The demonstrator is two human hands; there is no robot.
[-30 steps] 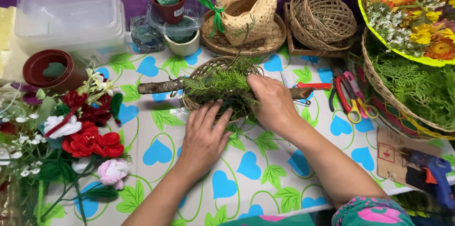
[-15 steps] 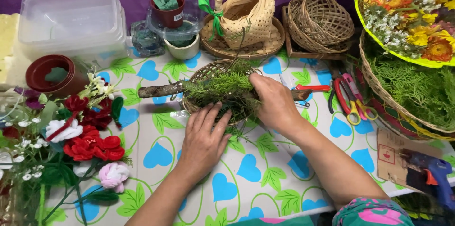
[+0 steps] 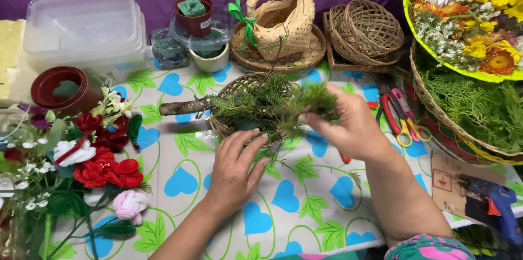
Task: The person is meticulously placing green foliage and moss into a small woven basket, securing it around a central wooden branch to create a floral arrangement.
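Near the middle of the counter [image 3: 180, 183] sits a small woven basket [image 3: 229, 92] stuffed with green sprigs [image 3: 261, 104], a rough stick [image 3: 182, 107] jutting from it toward the left edge. The left hand [image 3: 234, 170] rests flat against the basket's near rim, fingers spread and gripping nothing, while the right hand [image 3: 354, 129] has its fingers pinched on a tuft of greenery [image 3: 316, 99] just beside the basket. Red and white flowers [image 3: 103, 167] lie at the left edge — scissors [image 3: 400, 121] lie toward the right edge.
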